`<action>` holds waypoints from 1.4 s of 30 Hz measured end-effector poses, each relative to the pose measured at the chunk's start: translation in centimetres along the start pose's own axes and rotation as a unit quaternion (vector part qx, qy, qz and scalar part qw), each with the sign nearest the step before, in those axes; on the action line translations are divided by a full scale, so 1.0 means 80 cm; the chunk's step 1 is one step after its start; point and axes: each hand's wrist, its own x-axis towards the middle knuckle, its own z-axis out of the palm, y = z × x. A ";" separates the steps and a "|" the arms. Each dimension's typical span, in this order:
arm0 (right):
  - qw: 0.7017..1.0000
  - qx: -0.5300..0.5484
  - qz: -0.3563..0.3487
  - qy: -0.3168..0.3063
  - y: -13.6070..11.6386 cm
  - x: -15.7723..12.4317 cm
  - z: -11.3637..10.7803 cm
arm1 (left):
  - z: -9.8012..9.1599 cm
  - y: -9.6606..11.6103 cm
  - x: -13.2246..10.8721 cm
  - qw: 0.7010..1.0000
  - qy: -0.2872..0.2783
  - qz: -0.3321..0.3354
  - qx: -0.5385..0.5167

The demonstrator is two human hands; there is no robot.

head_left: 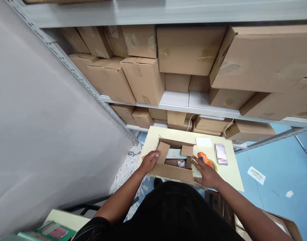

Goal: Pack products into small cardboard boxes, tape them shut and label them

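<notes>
An open cardboard box (pixel 172 171) sits on a small pale yellow table (pixel 233 174) in front of me. My left hand (pixel 149 161) rests flat on the box's left flap, fingers stretched out. My right hand (pixel 206 173) lies with spread fingers against the box's right side and flap. Inside the box a pale green item (pixel 174 154) and some crumpled white paper (pixel 180 163) show. An orange tape dispenser (pixel 205 160) lies on the table just beyond my right hand.
A white slip (pixel 203 141) and a small pack (pixel 221 154) lie on the table. Metal shelving (pixel 193 107) stacked with cardboard boxes stands behind. White paper strips (pixel 125 170) litter the blue floor at left. Another open carton (pixel 281 224) stands at lower right.
</notes>
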 end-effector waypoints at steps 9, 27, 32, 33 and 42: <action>0.942 0.207 0.099 0.246 -0.014 0.041 0.064 | -0.011 0.007 0.022 0.960 0.212 -0.163 -0.078; 0.915 0.123 0.214 0.320 -0.016 0.030 0.084 | 0.015 -0.004 0.022 0.968 -0.058 0.084 0.228; 0.895 -0.046 0.385 0.221 0.046 -0.007 0.081 | 0.024 0.003 0.037 0.967 -0.088 0.076 0.226; 0.898 -0.070 0.396 0.180 0.056 -0.007 0.084 | 0.028 0.005 0.038 0.968 -0.095 0.071 0.222; 0.891 -0.084 0.440 0.078 0.082 0.025 0.100 | 0.062 0.004 0.043 0.970 -0.061 0.028 0.234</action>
